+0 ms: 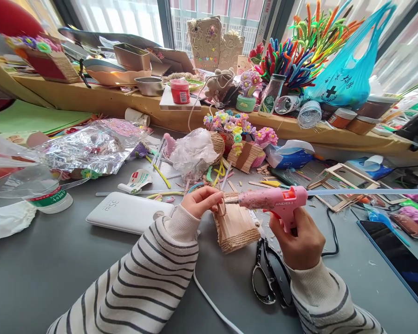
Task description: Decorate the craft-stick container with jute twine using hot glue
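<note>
My right hand grips the handle of a pink glue gun, nozzle pointing left. A clear glue stick pokes out of its back to the right. The nozzle tip meets the top of a small craft piece of wooden sticks wrapped in twine lying on the grey table. My left hand pinches a piece of twine at the top of that craft piece, right by the nozzle. Both sleeves are striped.
Black scissors lie just below the craft piece. A white power bank sits left. A tablet lies at the right edge. Craft sticks, pipe-cleaner flowers, a wooden frame and plastic bags crowd the back.
</note>
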`<state>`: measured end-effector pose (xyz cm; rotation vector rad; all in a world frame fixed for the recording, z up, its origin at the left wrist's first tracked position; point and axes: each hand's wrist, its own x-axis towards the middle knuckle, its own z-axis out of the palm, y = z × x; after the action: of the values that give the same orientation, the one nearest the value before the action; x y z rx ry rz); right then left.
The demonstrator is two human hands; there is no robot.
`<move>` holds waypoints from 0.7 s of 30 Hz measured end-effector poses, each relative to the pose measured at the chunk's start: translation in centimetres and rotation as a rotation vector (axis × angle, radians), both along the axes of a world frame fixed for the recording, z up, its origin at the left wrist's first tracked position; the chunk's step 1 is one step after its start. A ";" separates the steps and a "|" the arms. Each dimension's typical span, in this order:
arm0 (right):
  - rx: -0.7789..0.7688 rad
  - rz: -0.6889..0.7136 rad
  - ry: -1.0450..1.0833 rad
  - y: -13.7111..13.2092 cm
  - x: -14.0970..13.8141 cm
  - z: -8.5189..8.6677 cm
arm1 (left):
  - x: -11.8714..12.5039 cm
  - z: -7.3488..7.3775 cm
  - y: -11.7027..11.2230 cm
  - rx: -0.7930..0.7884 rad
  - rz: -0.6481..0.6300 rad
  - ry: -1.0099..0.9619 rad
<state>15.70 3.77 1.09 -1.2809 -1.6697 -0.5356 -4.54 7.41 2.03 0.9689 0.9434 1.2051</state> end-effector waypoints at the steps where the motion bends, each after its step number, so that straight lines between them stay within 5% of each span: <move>1: -0.006 0.001 0.006 0.0 0.0 0.0 | 0.0 0.0 0.0 0.001 0.009 -0.001; 21: -0.031 -0.014 -0.008 -0.3 0.3 -0.2 | 0.1 0.3 -0.2 -0.006 0.015 0.019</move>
<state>16.02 3.48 0.89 -1.3155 -1.6828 -0.5250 -4.43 7.24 2.36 0.9714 0.9699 1.2071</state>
